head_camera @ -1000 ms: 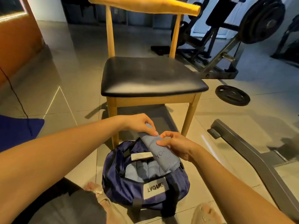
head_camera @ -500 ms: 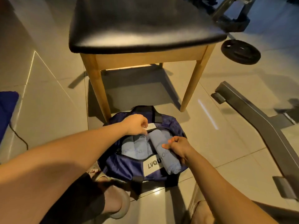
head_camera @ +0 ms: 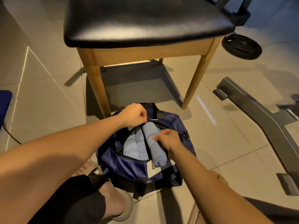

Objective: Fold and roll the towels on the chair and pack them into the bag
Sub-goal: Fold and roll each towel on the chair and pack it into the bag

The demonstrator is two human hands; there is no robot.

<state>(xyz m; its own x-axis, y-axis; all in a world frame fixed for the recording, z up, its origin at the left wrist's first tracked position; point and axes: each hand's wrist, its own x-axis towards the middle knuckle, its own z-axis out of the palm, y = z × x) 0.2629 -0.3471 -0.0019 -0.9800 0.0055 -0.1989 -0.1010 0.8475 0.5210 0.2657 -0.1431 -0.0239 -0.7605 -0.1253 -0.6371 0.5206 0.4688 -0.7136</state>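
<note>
My right hand point(head_camera: 168, 139) pinches the rolled towel point(head_camera: 153, 143), its length running from the bag's point(head_camera: 129, 168) far rim toward me, while my left hand point(head_camera: 134, 115) grips that rim.

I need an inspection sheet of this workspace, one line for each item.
Surface: tiled floor; chair seat holds nothing.
Job's things: navy bag open on the floor; two rolled towels inside, third towel partly over the rim.
Clutter: weight plate, metal frame.
Hands: left hand grips the bag's far edge; right hand pinches the third towel.
Cables: black cable at left.
Surroundings: blue mat.
</note>
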